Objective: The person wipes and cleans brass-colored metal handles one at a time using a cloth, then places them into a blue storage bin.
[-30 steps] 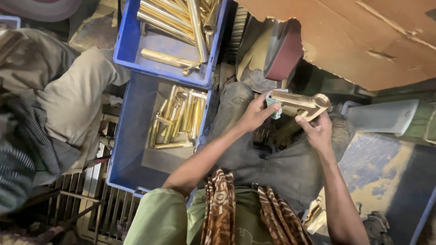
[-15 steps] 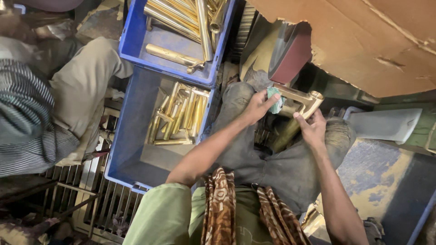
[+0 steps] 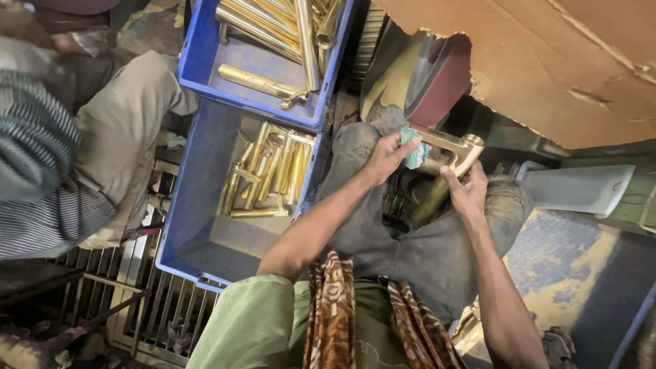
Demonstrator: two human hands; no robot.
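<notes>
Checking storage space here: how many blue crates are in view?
2. The upper blue crate sits at the top, holding long brass tubes. The lower blue crate adjoins it below, holding shorter brass parts. Others may lie out of frame.

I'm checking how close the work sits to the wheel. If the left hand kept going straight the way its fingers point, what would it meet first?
Probably the dark red sanding wheel. The left hand points up and right, pressing a green cloth on the brass fitting, just below the wheel. Depth is unclear from this single view.

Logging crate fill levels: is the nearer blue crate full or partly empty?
Partly empty: nearer blue crate holds brass pieces only at its far end; bare floor shows nearer.
</notes>
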